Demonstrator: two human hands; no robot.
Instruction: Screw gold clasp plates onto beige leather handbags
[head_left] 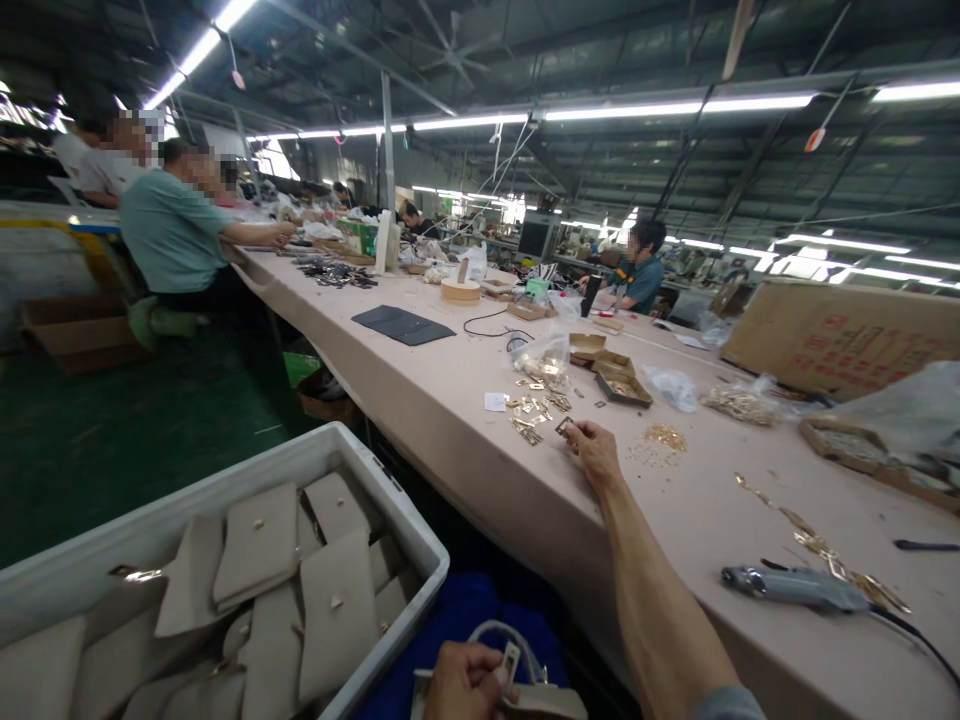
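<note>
My right hand point(598, 455) reaches over the table and pinches a small rectangular metal frame point(564, 426) between its fingertips. Just left of it lie loose gold metal fittings point(527, 432) and a small white paper point(495, 402). At the bottom edge, my left hand point(466, 682) is closed on a beige bag piece point(547, 703) in my lap. A light tab with a slot point(511, 660) sticks up between its thumb and finger. The lower part of this hand is cut off by the frame.
A white crate point(390, 490) of beige bags point(259, 540) stands at the left. On the table point(480, 480) lie a grey electric screwdriver point(799, 588), tiny gold parts point(666, 437), open boxes point(622, 385) and a dark sheet point(405, 324). Co-workers point(176, 225) sit farther along.
</note>
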